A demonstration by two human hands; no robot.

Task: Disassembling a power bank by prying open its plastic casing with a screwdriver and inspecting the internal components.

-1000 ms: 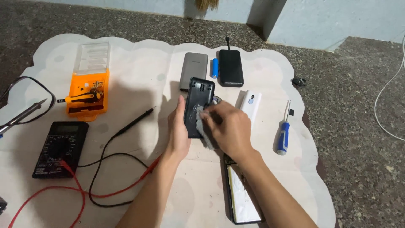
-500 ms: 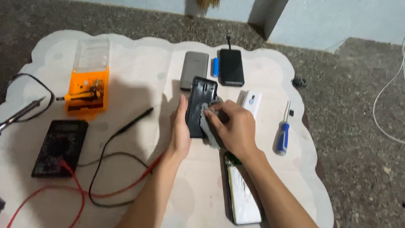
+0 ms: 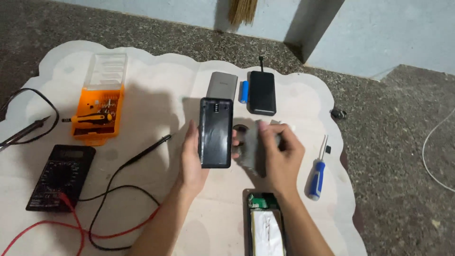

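Note:
My left hand (image 3: 192, 159) grips a black rectangular phone-like shell (image 3: 215, 132) by its lower left side, holding it upright above the white mat (image 3: 156, 90). Just right of the shell, my right hand (image 3: 279, 154) holds a blurred grey cloth-like piece (image 3: 249, 147), a small gap apart from it. Below my right wrist lies an opened device (image 3: 266, 227) with a green board and a white-wrapped battery showing.
An orange screwdriver-bit box (image 3: 97, 111) and a black multimeter (image 3: 59, 175) with red and black leads (image 3: 118, 199) lie at left. A grey case (image 3: 222, 85), blue cell (image 3: 243, 91) and black power bank (image 3: 262, 92) sit behind. A blue screwdriver (image 3: 316, 175) lies at right.
My right hand with the grey piece has pulled off the shell to the right. The left hand now holds the shell alone, more squarely to the camera.

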